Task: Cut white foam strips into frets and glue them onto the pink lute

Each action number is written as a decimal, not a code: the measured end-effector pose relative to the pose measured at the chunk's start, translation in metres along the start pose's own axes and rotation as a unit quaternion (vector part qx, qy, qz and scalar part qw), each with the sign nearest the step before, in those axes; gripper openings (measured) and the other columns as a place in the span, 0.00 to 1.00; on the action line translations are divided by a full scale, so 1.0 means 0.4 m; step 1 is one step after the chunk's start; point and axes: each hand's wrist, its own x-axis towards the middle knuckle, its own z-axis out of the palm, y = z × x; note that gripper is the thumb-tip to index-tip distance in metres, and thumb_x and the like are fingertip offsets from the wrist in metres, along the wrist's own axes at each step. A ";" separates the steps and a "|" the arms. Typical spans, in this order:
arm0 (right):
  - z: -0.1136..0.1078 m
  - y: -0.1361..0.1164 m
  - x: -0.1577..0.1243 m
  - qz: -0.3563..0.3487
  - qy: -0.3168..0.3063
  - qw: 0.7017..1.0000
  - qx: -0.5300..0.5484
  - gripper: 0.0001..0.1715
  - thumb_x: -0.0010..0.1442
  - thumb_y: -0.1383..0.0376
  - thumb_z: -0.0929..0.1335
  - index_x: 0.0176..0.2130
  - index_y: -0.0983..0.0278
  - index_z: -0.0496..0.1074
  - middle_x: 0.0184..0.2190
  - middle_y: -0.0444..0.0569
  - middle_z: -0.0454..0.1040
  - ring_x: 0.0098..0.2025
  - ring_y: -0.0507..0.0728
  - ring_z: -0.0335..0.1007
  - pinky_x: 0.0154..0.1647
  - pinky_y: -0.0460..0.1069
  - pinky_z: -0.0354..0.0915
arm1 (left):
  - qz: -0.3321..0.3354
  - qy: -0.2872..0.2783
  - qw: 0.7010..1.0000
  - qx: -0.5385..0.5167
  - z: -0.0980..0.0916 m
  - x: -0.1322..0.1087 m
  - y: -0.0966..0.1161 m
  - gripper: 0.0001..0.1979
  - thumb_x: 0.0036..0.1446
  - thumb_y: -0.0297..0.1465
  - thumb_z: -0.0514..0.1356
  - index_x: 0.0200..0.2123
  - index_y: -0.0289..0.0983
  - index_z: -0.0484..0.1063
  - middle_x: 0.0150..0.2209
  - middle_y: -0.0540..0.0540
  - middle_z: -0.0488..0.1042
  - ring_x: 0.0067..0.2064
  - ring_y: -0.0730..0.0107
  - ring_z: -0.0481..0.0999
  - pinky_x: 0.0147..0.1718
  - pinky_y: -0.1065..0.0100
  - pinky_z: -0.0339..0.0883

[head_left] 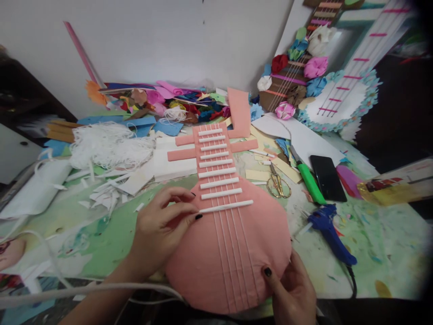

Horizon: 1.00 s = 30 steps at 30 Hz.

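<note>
A pink paper guitar (192, 253) lies tilted toward me at the table's front edge. White strings run down its neck and body, crossed by several white paper sticks (221, 183). My left hand (162, 221) pinches the left end of the lowest white paper stick (233, 206), which lies across the strings on the upper body. At the lower right, my right hand (291, 289) grips the guitar's rim, thumb on top and the other fingers partly hidden behind it.
To the right are a blue glue gun (333, 234), a green-handled knife (310, 183), small scissors (278, 184) and a black phone (327, 178). White string (108, 146) and paper scraps (110, 194) lie left. Two decorated paper guitars (287, 85) lean behind; a white cable (101, 286) crosses in front.
</note>
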 end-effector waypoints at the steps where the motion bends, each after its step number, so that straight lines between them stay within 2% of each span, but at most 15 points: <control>1: 0.000 0.000 0.000 0.001 -0.002 1.000 0.000 0.42 0.46 0.63 0.74 0.58 0.60 0.59 0.57 0.58 0.65 0.57 0.64 0.62 0.56 0.58 0.59 | 0.000 -0.003 1.000 0.000 0.000 0.000 0.000 0.07 0.52 0.21 0.59 0.29 0.38 0.74 0.37 0.47 0.72 0.39 0.69 0.72 0.38 0.67 0.66; 13: -0.009 0.007 -0.003 0.016 0.002 1.000 -0.006 0.38 0.45 0.63 0.74 0.54 0.61 0.63 0.58 0.59 0.63 0.58 0.66 0.61 0.57 0.58 0.59 | -0.012 -0.009 1.000 -0.011 0.004 0.006 0.006 0.05 0.53 0.22 0.59 0.32 0.37 0.73 0.37 0.46 0.72 0.40 0.69 0.72 0.40 0.65 0.66; 21: -0.015 0.014 -0.003 0.009 -0.001 1.000 -0.006 0.38 0.45 0.63 0.74 0.55 0.60 0.62 0.56 0.58 0.66 0.57 0.65 0.62 0.55 0.57 0.61 | 0.025 -0.007 1.000 -0.005 0.002 -0.004 -0.001 0.08 0.53 0.21 0.59 0.35 0.38 0.75 0.38 0.45 0.72 0.40 0.67 0.71 0.40 0.62 0.66; 30: -0.007 0.010 -0.003 -0.003 0.000 1.000 -0.006 0.39 0.46 0.63 0.74 0.56 0.61 0.61 0.56 0.59 0.66 0.57 0.65 0.63 0.55 0.57 0.62 | 0.049 -0.002 0.999 -0.001 0.012 -0.003 -0.003 0.08 0.52 0.20 0.59 0.32 0.37 0.74 0.38 0.45 0.72 0.42 0.67 0.71 0.42 0.61 0.65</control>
